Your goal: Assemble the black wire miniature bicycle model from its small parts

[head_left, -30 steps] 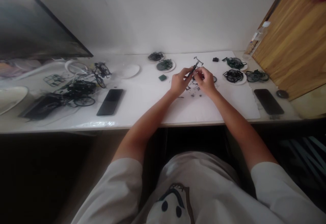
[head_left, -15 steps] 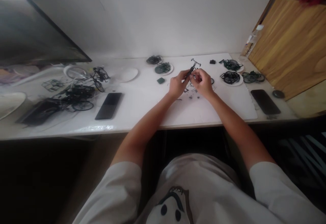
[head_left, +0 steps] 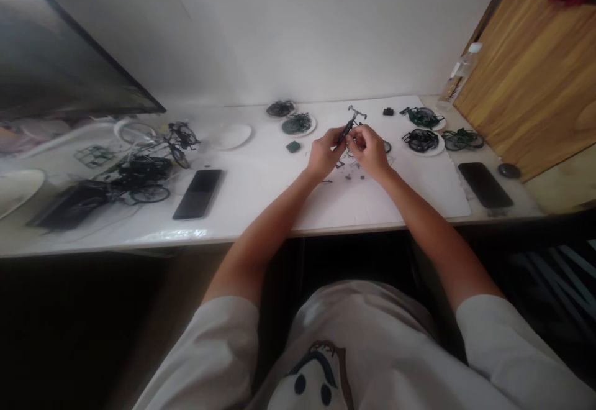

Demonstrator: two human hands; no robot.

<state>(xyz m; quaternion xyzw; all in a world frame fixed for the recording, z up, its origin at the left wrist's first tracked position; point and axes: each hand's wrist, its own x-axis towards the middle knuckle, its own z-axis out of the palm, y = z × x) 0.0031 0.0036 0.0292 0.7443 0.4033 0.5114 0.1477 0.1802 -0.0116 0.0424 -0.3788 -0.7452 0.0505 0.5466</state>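
My left hand point(head_left: 325, 153) is closed on a dark miniature bicycle frame point(head_left: 347, 128), whose silver handlebar point(head_left: 357, 112) points up and away from me. Thumb and fingers of my right hand point(head_left: 370, 148) pinch at the frame's right side; whether a small part is between them is hidden. Beneath both hands, small loose parts point(head_left: 348, 177) lie scattered on a white sheet point(head_left: 372, 208). A small wheel point(head_left: 387, 146) shows just past my right hand.
White dishes with dark bicycle parts stand behind, such as one dish point(head_left: 307, 129) and another point(head_left: 435, 150). A green block point(head_left: 293, 146) lies left of my hands. Phones lie left point(head_left: 198, 194) and right point(head_left: 485, 185). Miniature bicycles point(head_left: 144, 174) crowd the left; a bottle point(head_left: 460, 74) leans by a wooden board point(head_left: 535, 81).
Both hands keep their hold at the bicycle frame with hardly any movement. The whole view has shifted very slightly.
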